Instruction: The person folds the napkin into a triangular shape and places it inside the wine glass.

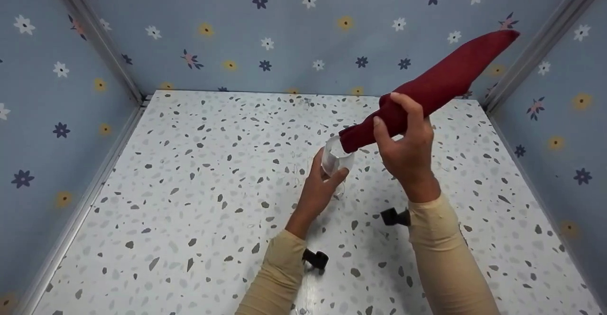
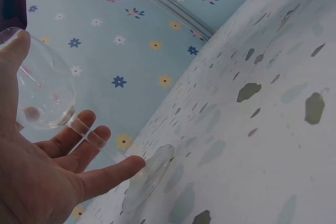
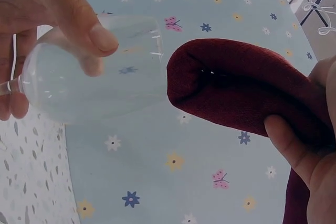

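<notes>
A clear stemmed wine glass (image 1: 334, 157) is tilted in my left hand (image 1: 317, 189), its rim toward the right. In the left wrist view the thumb lies on the glass bowl (image 2: 50, 90), fingers sit around the stem, and the round foot (image 2: 149, 179) hangs close to the tabletop. My right hand (image 1: 409, 146) grips a rolled dark red cloth napkin (image 1: 443, 78) between thumb and fingers. Its narrow folded end (image 3: 191, 74) points at the glass rim, right by the opening. The napkin's wide pointed end rises to the upper right.
A white tabletop with grey speckles (image 1: 204, 201) spreads below both hands. Blue flowered panels (image 1: 294, 30) enclose it at the back and both sides, joined by metal corner strips (image 1: 102, 44). Black camera mounts (image 1: 315, 259) stick out from both wrists.
</notes>
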Demonstrator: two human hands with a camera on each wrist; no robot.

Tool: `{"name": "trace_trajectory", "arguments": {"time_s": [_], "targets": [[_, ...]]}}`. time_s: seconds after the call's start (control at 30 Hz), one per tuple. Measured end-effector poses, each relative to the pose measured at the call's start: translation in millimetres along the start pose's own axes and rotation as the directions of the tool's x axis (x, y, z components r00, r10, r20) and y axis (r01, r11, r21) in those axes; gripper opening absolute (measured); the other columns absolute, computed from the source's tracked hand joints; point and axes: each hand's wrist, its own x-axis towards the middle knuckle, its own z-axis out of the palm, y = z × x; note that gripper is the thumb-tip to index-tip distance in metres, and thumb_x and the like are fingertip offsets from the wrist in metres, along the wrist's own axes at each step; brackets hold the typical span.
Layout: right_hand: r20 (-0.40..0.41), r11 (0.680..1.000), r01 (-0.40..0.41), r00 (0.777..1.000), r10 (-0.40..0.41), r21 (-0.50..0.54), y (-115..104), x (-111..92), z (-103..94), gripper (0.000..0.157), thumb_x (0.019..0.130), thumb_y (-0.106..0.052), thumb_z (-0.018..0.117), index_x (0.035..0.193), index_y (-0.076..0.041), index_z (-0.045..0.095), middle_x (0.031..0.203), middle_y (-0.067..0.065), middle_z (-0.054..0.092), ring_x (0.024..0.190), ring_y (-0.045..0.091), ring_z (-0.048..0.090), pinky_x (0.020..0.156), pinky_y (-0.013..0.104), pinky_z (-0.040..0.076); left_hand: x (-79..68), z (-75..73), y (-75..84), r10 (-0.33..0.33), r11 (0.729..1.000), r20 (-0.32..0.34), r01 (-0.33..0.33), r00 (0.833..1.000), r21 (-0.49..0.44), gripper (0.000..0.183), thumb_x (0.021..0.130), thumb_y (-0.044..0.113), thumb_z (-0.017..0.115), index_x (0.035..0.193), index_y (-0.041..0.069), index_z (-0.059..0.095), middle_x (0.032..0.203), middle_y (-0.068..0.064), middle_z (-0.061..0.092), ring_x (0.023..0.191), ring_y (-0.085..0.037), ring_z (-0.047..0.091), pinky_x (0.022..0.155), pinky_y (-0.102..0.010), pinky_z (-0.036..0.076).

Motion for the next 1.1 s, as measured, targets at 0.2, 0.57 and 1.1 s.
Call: {"name": "trace_trajectory", "arguments": {"time_s": [0.2, 0.57, 1.1], "targets": [[0.003, 1.0, -0.007, 1.0, 0.007, 0.016, -1, -2, 4.4, 0.047, 0.087, -0.005, 0.073, 0.13, -0.009, 0.054, 0.124, 0.014, 0.061, 0.111, 0.023, 0.061, 0.084, 0.044, 0.057, 0.8, -0.1, -1.1, 0.007, 1.0, -0.003, -0.007, 1.0, 0.015, 0.082, 0.092, 0.053, 0.067, 0.157, 0.042, 0.019, 0.143, 0.003, 0.052, 0.124, -0.014, 0.055, 0.098, -0.04, 0.048], [0.039, 1.0, -0.03, 0.999, 0.03, 0.001, 1, -9, 11.1, 0.046, 0.088, -0.005, 0.072, 0.13, -0.01, 0.054, 0.124, 0.014, 0.061, 0.11, 0.024, 0.06, 0.085, 0.044, 0.057, 1.1, 0.2, -2.5, 0.001, 1.0, -0.002, -0.001, 1.0, 0.03, 0.078, 0.094, 0.052, 0.066, 0.156, 0.044, 0.02, 0.147, 0.008, 0.046, 0.128, -0.012, 0.052, 0.101, -0.039, 0.045], [0.128, 0.998, -0.044, 0.991, 0.048, -0.039, -3, -10, 15.7, 0.048, 0.09, -0.005, 0.072, 0.133, -0.011, 0.052, 0.127, 0.016, 0.059, 0.114, 0.026, 0.059, 0.087, 0.048, 0.056, 2.4, -0.2, -2.0, 0.004, 0.999, -0.005, -0.003, 1.0, 0.045, 0.078, 0.094, 0.054, 0.065, 0.156, 0.045, 0.019, 0.147, 0.007, 0.047, 0.126, -0.011, 0.052, 0.099, -0.037, 0.047]]}}
